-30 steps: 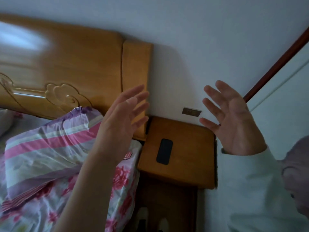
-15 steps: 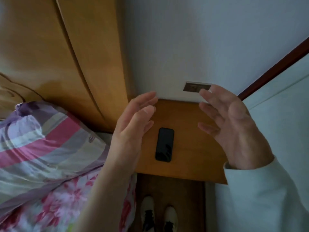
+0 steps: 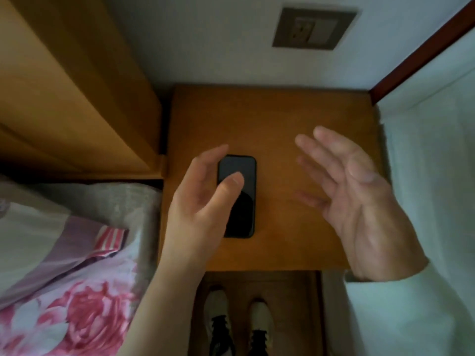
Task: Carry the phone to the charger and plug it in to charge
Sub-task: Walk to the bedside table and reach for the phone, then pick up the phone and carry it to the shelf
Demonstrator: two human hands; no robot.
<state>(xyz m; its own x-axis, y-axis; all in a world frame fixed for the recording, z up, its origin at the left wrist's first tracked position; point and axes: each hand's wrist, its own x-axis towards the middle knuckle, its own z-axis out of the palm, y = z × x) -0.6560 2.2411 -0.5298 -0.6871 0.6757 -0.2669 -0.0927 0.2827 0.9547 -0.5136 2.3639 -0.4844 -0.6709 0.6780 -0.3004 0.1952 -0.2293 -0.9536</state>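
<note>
Both hands hang above the wooden surface [image 3: 295, 119] in the middle of the frame. Left hand [image 3: 203, 201] is open, its fingers loosely curved, and it covers the left edge of the phone [image 3: 243, 201]; the thumb lies in front of the dark screen, but I cannot tell if it touches the phone. Right hand [image 3: 359, 199] is in the right part of the frame, spread with the palm turned to the left, well apart from the phone, and it holds nothing.

At the upper left of the frame stands a large wooden headboard [image 3: 64, 86]. Below it, at the lower left, lies the bed with a flowered cover [image 3: 77, 317] in pink and white. The phone lies flat on the surface, screen up and dark, left of the middle of the surface. On the wall at the top of the frame is a socket plate [image 3: 314, 28]. At the bottom, under the front edge of the surface, two shoes [image 3: 239, 327] show on the floor.
</note>
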